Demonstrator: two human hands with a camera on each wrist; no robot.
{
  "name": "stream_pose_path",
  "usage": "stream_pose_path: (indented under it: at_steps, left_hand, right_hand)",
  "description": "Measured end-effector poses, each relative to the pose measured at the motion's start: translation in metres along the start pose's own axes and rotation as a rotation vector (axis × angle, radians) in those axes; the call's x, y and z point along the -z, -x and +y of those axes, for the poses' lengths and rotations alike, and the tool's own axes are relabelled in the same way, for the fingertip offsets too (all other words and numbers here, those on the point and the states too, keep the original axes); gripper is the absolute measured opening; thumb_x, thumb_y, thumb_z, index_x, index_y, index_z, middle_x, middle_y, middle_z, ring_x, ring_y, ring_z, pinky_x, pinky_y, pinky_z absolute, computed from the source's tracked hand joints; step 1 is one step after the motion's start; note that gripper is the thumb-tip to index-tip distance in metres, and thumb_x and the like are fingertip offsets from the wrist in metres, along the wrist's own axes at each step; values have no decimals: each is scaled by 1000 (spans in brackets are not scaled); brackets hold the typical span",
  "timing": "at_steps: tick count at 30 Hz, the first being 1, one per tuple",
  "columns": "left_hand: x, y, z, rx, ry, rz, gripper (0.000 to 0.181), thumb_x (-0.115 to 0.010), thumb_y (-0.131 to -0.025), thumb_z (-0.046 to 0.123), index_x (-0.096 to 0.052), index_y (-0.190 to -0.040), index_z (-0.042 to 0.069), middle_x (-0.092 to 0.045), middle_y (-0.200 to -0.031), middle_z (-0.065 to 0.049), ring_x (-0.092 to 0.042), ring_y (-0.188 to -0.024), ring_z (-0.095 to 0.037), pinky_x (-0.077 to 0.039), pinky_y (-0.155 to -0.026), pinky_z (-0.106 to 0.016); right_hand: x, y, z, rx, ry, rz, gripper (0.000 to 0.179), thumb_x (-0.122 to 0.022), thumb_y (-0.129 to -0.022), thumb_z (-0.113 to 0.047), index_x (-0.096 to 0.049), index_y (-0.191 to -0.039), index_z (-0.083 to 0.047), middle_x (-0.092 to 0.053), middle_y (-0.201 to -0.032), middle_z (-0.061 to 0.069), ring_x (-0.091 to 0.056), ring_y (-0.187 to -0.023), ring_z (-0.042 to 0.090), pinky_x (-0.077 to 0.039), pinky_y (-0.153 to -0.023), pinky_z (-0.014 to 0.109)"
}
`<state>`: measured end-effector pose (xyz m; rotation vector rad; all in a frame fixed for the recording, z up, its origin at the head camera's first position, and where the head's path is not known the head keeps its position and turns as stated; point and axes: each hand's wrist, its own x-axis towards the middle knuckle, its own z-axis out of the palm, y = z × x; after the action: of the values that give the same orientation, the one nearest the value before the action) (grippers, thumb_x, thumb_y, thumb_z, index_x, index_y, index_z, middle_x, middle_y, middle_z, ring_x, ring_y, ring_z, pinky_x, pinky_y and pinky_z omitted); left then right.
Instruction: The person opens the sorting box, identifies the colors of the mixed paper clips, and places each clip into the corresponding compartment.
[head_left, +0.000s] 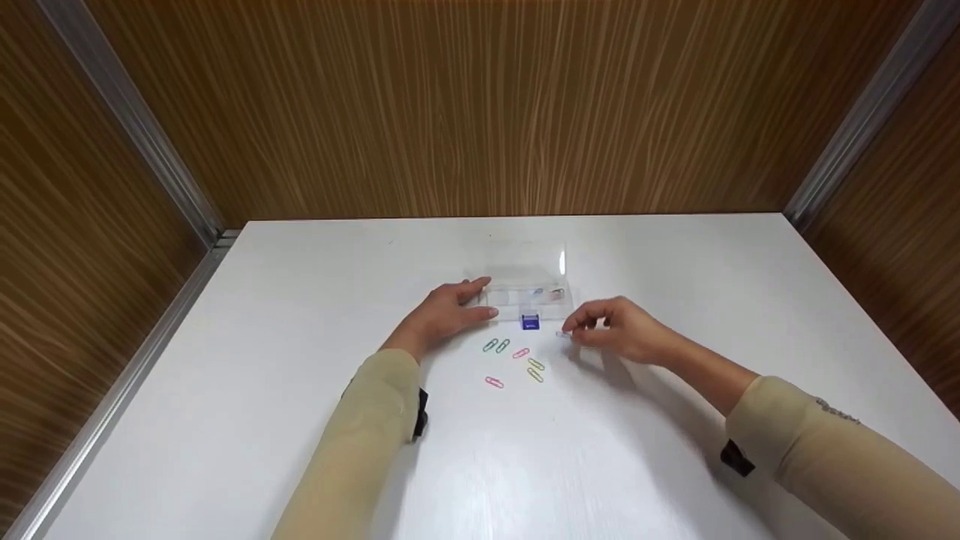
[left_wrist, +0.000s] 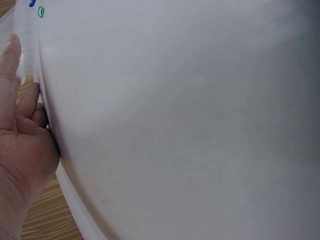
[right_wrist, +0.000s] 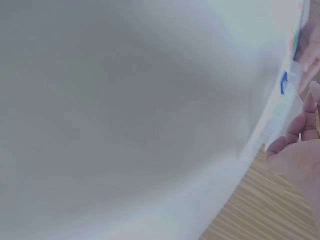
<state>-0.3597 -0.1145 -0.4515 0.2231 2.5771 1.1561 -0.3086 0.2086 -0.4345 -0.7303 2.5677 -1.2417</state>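
A clear plastic box (head_left: 555, 309) stands on the table with its transparent lid (head_left: 525, 259) raised at the back and a blue latch (head_left: 530, 322) at the front. My left hand (head_left: 450, 307) holds the box's left end, thumb along the front and fingers toward the back. Just off the front right corner, my right hand (head_left: 619, 330) pinches a light blue paper clip (head_left: 562, 334) between thumb and forefinger, close over the table. Inside the box, a couple of small clips (head_left: 556, 293) lie toward the back right.
In front of the box lie two green paper clips (head_left: 503, 346), two yellow ones (head_left: 535, 374) and two pink ones (head_left: 494, 382). The white table (head_left: 480, 465) meets wood-grain panels (head_left: 487, 112) at the back and sides.
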Motion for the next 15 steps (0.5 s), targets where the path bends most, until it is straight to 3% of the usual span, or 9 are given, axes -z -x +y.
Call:
stream_pose_path:
  at_steps: [4, 11, 15]
  left_hand:
    - [0, 0, 0, 2, -10, 1, 71, -75, -96, 54, -44, -160, 47, -33, -172, 6, -20, -162, -23, -15, -130, -49]
    - [0, 2, 0, -34, -3, 1, 71, -75, -98, 51, -45, -161, 41, -35, -171, 3, -21, -162, -24, -16, -130, -46]
    - [0, 3, 0, -19, 2, -1, 71, -75, -97, 51, -45, -161, 41, -35, -171, 4, -21, -162, -24, -16, -130, -46]
  right_hand:
    - [9, -13, -6, -22, 14, 56, 15, -70, -100, -7, -81, -112, -10, -73, -104, 3, -56, -99, 22, -40, -87, 37]
    - [17, -39, -11, -28, -20, 144, 17, -68, -102, -7, -79, -115, -4, -71, -104, 8, -54, -102, 23, -44, -82, 31]
    - [15, -53, -13, -52, -50, 164, 18, -68, -103, -8, -77, -117, -2, -70, -106, 11, -54, -104, 24, -45, -85, 32]
